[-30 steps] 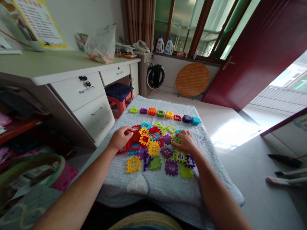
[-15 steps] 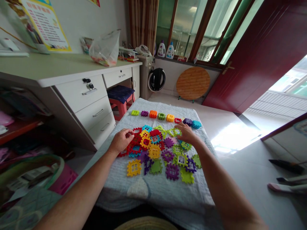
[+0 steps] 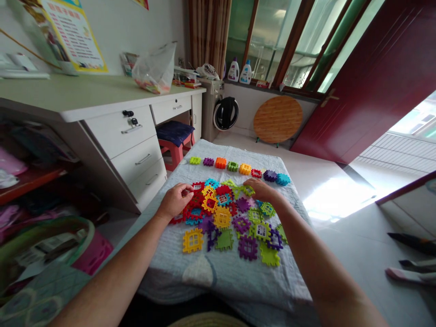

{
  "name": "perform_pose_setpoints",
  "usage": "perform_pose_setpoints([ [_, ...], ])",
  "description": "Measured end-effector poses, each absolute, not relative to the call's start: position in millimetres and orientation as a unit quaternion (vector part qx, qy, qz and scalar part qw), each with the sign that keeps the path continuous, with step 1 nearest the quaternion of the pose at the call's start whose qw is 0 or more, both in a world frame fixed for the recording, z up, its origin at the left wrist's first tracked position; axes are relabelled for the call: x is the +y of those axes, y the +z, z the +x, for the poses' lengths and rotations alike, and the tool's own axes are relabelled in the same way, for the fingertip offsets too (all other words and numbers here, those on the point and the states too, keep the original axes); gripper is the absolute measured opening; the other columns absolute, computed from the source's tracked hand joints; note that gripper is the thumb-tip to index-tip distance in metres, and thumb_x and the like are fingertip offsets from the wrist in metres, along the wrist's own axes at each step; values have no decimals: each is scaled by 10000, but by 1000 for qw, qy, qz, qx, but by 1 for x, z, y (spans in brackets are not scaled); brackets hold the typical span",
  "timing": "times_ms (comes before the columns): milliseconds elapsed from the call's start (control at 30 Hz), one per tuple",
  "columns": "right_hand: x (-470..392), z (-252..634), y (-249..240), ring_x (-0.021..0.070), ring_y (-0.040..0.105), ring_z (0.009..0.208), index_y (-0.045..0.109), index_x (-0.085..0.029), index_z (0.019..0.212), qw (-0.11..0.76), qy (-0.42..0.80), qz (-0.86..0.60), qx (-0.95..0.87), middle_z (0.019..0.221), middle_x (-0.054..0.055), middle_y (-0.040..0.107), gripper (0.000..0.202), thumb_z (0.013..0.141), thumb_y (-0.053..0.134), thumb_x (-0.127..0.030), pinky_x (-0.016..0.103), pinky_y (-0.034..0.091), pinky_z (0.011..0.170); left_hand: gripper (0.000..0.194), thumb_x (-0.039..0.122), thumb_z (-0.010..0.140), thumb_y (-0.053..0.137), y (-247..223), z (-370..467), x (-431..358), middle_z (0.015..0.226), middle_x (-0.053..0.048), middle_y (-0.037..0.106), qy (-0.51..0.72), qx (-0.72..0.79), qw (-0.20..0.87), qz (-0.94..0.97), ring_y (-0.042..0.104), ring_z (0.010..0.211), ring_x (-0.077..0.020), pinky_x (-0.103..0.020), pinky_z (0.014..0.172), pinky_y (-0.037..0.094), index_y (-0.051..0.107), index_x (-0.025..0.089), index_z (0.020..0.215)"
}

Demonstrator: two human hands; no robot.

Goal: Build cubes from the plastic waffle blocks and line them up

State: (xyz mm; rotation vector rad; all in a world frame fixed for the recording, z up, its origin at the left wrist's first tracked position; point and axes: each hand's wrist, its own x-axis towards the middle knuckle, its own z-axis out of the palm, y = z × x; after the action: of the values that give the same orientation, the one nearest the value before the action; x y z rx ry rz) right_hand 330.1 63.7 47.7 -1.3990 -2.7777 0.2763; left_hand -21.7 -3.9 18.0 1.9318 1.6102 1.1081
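A pile of flat, notched plastic building pieces lies on a cloth-covered table. At the pile's left edge is my left hand, fingers loosely curled and thumb a little apart, beside the red pieces; nothing shows in it. My right hand reaches over the far right of the pile, its fingertips closed at a lime green building piece; the thumb is hidden. Yellow window piece and purple window piece lie nearer me. Beyond the pile stands a row of small assembled cubes, including an orange cube.
A white desk with drawers stands on the left, a plastic bag on it. A stool is tucked under. Behind are a washing machine and a round wooden tabletop. A pink basket sits at lower left.
My right hand has moved slightly left and down over the lime green piece, its fingers now covering more of it. The left hand stays by the red pieces. The whole view has shifted a little.
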Motion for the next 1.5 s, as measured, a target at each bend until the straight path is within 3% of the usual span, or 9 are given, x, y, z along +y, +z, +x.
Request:
perform_pose_setpoints([
  [333,64,326,48,258,547,1177,606,-147,1194,8,92,-436,-895,1242,147,610,466,731,652,-117,390,425,995,173,330,749,560,20,-21,-5,877,-39,670,395,579,198,686,609,718,-175,-299,737,497,647,197,818],
  [600,64,323,51,256,543,1158,603,-117,1192,-2,90,-443,-892,1226,158,603,507,689,649,-74,365,403,990,171,323,754,560,19,-22,-5,870,-38,674,394,576,194,690,605,704,-170,-297,731,499,649,195,824],
  [767,64,325,53,259,562,1052,612,-123,1124,-4,79,-475,-877,1119,138,604,499,631,686,-145,355,429,918,182,314,765,546,19,-22,-5,890,-43,673,390,577,193,692,610,722,-168,-294,722,500,648,187,846],
  [1100,33,280,81,213,550,940,580,-156,1102,132,116,-433,-884,1050,93,580,449,666,664,-215,334,431,860,186,293,783,545,16,-25,-3,953,-52,666,397,569,182,696,623,788,-174,-306,769,510,650,181,887],
  [1367,14,234,67,240,532,993,585,-169,1191,75,82,-414,-904,1073,102,591,533,677,691,-259,353,424,877,158,265,794,534,16,-26,-4,916,-45,650,418,562,143,699,609,800,-177,-319,796,513,647,186,872],
  [1500,11,241,67,240,535,1030,559,-192,1242,109,95,-415,-899,1133,103,578,561,706,695,-285,374,433,896,141,251,814,530,25,-22,-9,939,-63,651,419,542,103,721,605,895,-202,-355,879,494,636,181,876],
])
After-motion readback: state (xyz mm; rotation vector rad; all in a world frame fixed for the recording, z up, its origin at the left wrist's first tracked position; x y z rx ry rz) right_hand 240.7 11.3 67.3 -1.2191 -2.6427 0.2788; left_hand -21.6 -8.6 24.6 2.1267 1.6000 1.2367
